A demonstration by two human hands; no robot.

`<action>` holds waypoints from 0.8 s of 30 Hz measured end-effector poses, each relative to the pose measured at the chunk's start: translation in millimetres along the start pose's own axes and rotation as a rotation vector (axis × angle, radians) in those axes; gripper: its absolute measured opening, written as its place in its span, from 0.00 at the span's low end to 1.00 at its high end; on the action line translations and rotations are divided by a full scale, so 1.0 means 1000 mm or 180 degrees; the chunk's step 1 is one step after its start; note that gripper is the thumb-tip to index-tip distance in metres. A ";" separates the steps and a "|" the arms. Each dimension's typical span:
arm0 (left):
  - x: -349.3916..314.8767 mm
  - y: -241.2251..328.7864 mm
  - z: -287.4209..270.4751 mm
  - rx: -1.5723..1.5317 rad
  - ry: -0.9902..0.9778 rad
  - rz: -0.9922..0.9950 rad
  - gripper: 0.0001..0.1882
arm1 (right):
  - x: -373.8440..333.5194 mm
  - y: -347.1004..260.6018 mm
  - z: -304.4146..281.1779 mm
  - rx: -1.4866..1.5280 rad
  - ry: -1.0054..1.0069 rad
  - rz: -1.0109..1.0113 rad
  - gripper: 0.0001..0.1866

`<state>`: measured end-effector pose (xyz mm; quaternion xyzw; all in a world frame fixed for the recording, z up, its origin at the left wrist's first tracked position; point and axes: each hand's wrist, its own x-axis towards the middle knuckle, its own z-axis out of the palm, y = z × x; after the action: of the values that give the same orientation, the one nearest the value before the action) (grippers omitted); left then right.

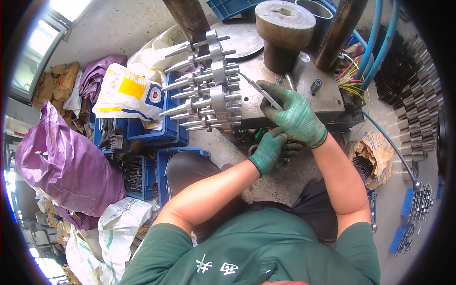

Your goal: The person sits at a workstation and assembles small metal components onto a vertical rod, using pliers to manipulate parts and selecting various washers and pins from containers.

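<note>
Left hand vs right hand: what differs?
The right hand grips a slim metal tool; whether the left hand holds anything is unclear. The right hand overlaps the edge of the metal table in view; the left hand appears lower in the picture. Both are green-gloved.

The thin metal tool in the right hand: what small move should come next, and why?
Perhaps ease the thin metal tool slightly left, toward the stacked metal shafts: the right hand holds it, and its slender tip points at their right-hand ends, though whether it touches them is unclear.
</note>
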<state>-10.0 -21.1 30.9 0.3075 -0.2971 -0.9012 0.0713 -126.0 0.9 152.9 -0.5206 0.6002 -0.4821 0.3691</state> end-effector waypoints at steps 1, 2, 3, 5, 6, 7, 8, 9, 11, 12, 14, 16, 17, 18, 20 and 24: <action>0.003 0.002 -0.005 -0.0013 -0.0032 -0.0247 0.18 | -0.002 -0.001 0.004 -0.0058 0.0076 -0.0146 0.32; 0.004 0.001 -0.007 -0.0084 -0.0019 -0.0254 0.19 | -0.002 0.004 0.009 0.0043 0.0145 -0.0226 0.32; 0.007 0.000 -0.008 -0.0151 -0.0021 -0.0273 0.19 | -0.002 0.016 0.015 0.0136 0.0232 -0.0298 0.33; 0.010 -0.008 -0.003 -0.0405 0.0081 0.0176 0.17 | -0.001 0.024 0.024 -0.0024 0.0381 -0.0588 0.36; 0.017 -0.021 -0.016 0.0117 0.0193 0.0574 0.18 | -0.003 0.018 0.022 0.0699 0.0019 -0.0169 0.36; 0.020 -0.029 -0.026 0.0641 0.0296 0.0963 0.18 | -0.007 0.007 0.016 0.1408 -0.0339 0.0261 0.35; 0.024 -0.037 -0.036 0.0656 0.0257 0.0886 0.19 | -0.010 0.002 0.013 0.2112 -0.0699 0.0698 0.35; 0.022 -0.035 -0.029 0.0682 0.0170 0.0776 0.19 | -0.012 0.014 0.010 0.2795 -0.0803 0.0819 0.38; 0.050 -0.058 -0.079 0.1634 0.0172 0.1225 0.18 | -0.011 0.004 0.017 0.2695 -0.0767 0.0788 0.39; 0.050 -0.057 -0.076 0.1682 0.0151 0.1210 0.17 | -0.014 0.003 0.014 0.2646 -0.0680 0.0791 0.40; 0.017 -0.021 -0.025 0.1367 0.0104 0.0968 0.16 | -0.025 0.004 -0.001 0.1968 -0.0294 0.0672 0.41; -0.013 0.013 0.001 0.0755 0.0107 0.0762 0.14 | -0.036 0.002 -0.007 0.1742 -0.0057 0.0540 0.43; -0.016 0.018 0.000 0.0500 0.0093 0.0754 0.11 | -0.041 -0.007 -0.009 0.1754 0.0028 0.0659 0.42; -0.015 0.022 0.000 0.0249 0.0044 0.0729 0.10 | -0.047 -0.004 -0.019 0.1653 -0.0002 0.0741 0.41; -0.017 0.029 -0.004 0.0166 0.0185 0.0716 0.09 | -0.055 -0.005 -0.028 0.1612 0.0060 0.0614 0.41; -0.019 0.038 -0.007 -0.0131 0.0274 0.0829 0.08 | -0.068 0.015 -0.040 0.0099 0.0251 -0.0007 0.39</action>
<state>7.6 -49.4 58.2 0.3031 -0.3126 -0.8762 0.2066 -155.3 74.9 145.2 -0.4961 0.6062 -0.5119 0.3526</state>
